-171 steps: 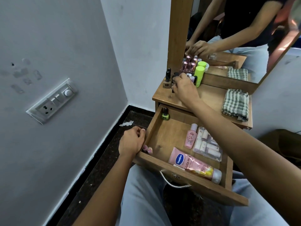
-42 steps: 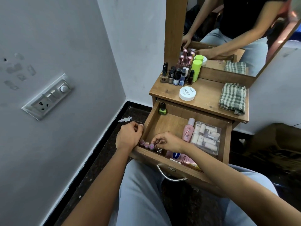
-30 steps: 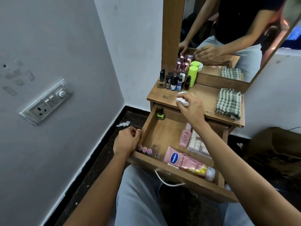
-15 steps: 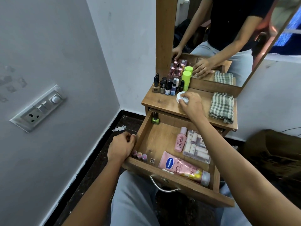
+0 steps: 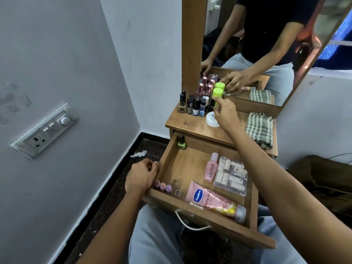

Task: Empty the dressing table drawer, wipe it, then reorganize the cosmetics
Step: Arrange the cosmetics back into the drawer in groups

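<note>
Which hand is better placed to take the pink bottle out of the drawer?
Right, probably. The left hand grips the drawer wall, across from the pink bottle; the right hand looks empty and is on the bottle's side.

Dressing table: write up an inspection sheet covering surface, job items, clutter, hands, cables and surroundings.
Surface: wooden top carries bottles, green-capped bottle, jar and folded cloth.
Job's things: drawer open; inside are green polish, pink bottle, pouch of tubes, Vaseline tube, three pink caps.
Clutter: scrap on the floor.
Hands: left hand grips the drawer's left wall; right hand above the jar, fingers loose, empty.
Cables: thin wire at far right.
Surroundings: switch panel on left wall; mirror behind the top.
</note>
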A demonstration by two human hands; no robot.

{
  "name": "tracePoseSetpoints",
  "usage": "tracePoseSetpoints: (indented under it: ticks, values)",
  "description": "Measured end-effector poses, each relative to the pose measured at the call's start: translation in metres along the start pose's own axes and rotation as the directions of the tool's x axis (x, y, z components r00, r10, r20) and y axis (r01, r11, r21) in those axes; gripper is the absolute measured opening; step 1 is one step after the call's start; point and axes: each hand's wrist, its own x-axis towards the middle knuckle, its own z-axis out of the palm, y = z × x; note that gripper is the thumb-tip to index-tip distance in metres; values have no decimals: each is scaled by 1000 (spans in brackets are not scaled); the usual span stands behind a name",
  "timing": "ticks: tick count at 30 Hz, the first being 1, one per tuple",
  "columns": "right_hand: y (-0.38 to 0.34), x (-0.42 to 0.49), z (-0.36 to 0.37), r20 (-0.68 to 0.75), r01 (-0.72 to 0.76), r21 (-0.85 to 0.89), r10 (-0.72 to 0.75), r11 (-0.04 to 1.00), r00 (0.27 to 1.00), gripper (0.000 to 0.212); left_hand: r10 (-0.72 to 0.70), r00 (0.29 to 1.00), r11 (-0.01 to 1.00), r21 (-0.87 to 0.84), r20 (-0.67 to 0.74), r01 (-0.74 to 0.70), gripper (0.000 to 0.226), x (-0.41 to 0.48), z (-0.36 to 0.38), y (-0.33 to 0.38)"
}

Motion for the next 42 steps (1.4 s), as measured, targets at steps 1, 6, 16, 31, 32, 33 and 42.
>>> tracePoseSetpoints:
  ticks: [1,6,16,31,32,33,42]
  values:
    - [-1,1,-1,12,5,-7,-5,1000,1000,43,-1,1000,1000,2,3,1,30,0,0,0]
    - [-6,2,-6,-35,30,-11,-30,999,999,20,-8,1000,1000,-2,12,8,29,0,-1,1]
    - [-6,-11,-17,-221,76,168,-37,983,975,11,-18,1000,1000,-13,16,18,29,-1,-2,2]
    - [-51,-143,55,340,248,312,-352,917,872,18,-9,1000,1000,-2,17,9,29,-3,-4,2]
    - [-50,-147,61,363,240,300,-343,923,866,18,-3,1000,1000,4,16,3,29,-3,-4,2]
    - [-50,-151,66,380,229,286,-330,930,864,18,0,1000,1000,9,13,0,28,-3,-4,2]
    - [-31,-139,91,237,-17,195,-31,981,971,18,5,1000,1000,-2,-5,-5,30,-3,-3,3]
